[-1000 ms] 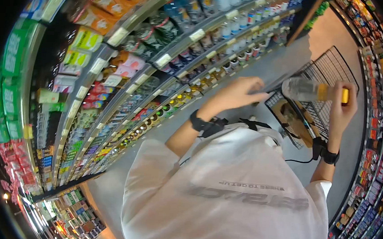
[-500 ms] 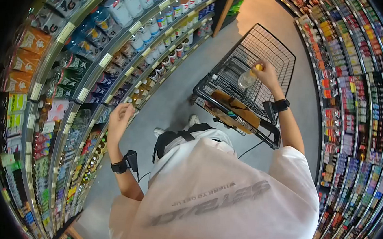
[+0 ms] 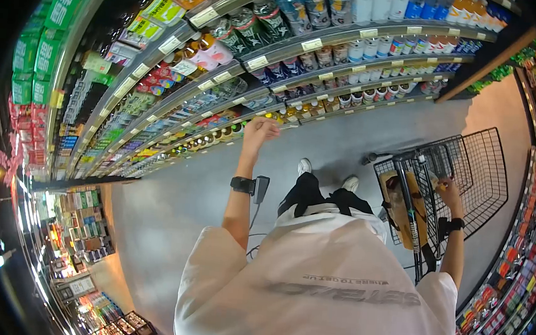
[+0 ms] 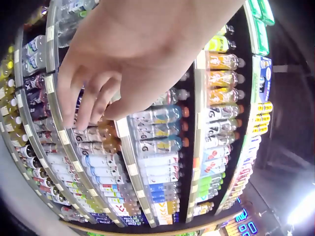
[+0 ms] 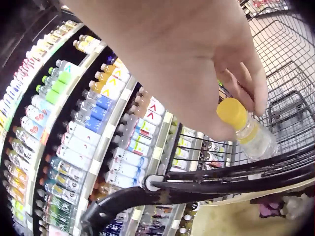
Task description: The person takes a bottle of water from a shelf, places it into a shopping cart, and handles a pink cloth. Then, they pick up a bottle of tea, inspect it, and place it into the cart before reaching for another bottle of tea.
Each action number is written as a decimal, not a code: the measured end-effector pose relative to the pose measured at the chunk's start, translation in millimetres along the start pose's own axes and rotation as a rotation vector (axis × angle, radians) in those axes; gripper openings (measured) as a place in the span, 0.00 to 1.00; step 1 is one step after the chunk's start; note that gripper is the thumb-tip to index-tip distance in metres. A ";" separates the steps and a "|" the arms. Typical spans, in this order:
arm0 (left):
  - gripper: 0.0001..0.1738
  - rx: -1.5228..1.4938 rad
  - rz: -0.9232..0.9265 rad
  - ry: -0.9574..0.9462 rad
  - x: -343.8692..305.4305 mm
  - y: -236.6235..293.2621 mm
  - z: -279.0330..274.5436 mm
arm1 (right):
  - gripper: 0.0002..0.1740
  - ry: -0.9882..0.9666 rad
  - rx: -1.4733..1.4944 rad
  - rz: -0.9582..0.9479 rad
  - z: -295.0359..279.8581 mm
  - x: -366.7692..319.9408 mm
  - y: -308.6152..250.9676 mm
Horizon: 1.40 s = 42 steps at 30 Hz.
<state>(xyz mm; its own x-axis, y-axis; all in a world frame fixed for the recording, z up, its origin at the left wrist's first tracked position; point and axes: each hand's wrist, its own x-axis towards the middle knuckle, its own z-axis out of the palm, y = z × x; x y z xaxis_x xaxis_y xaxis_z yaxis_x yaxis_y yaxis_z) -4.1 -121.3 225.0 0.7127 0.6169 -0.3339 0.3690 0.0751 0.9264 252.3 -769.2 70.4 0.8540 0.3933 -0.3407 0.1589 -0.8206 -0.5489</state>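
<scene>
My right hand (image 3: 449, 195) reaches into the black wire shopping cart (image 3: 491, 175). Seen from the right wrist, its thumb and fingers grip a clear bottle (image 5: 257, 143) near the neck, just under the yellow cap (image 5: 232, 113). The bottle leans, its lower part partly hidden by the cart's black bar. My left hand (image 3: 260, 134) is raised toward the drink shelf with nothing in it. The left wrist view shows its fingers (image 4: 87, 105) loosely bent in front of rows of bottles (image 4: 160, 130), which it overlaps in this view.
A long shelf (image 3: 315, 45) of bottled drinks runs along the left and front. On the right stands another stocked shelf (image 3: 519, 250). A brown panel (image 3: 406, 210) sits at the cart's handle (image 3: 411, 207) end. Grey floor (image 3: 169, 223) lies between the shelves.
The bottle, held sideways over the cart at first, has come down into it with my right hand. My left hand has moved away from the cart toward the shelf. The head view has swung about.
</scene>
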 end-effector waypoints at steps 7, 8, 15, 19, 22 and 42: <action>0.17 -0.030 -0.084 0.153 70.0 -44.6 -70.4 | 0.17 0.027 -0.002 0.169 1.3 -3.9 -12.9; 0.17 -0.043 -0.094 0.185 82.1 -52.0 -77.9 | 0.17 -0.021 0.163 0.215 2.8 -4.7 -6.0; 0.11 -0.192 0.121 0.565 177.8 -103.2 -117.1 | 0.19 0.003 0.653 0.376 -15.3 -33.1 -22.5; 0.15 -0.079 0.226 0.660 222.6 -121.4 -130.0 | 0.23 0.228 0.473 0.298 -24.1 -59.4 -30.9; 0.19 0.117 0.262 0.750 245.8 -125.9 -130.4 | 0.21 0.383 0.458 0.227 -26.3 -84.0 -47.5; 0.15 -0.205 0.267 0.642 323.2 -144.7 -144.9 | 0.10 0.387 0.304 0.189 38.2 -150.0 -300.4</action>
<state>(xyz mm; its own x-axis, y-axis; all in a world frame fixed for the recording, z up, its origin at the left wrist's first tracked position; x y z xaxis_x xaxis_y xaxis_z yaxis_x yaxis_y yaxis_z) 86.4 180.7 8.2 0.2493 0.9682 0.0186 0.0672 -0.0364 0.9971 57.5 -565.9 257.2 0.9834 0.0212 -0.1803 -0.1175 -0.6823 -0.7216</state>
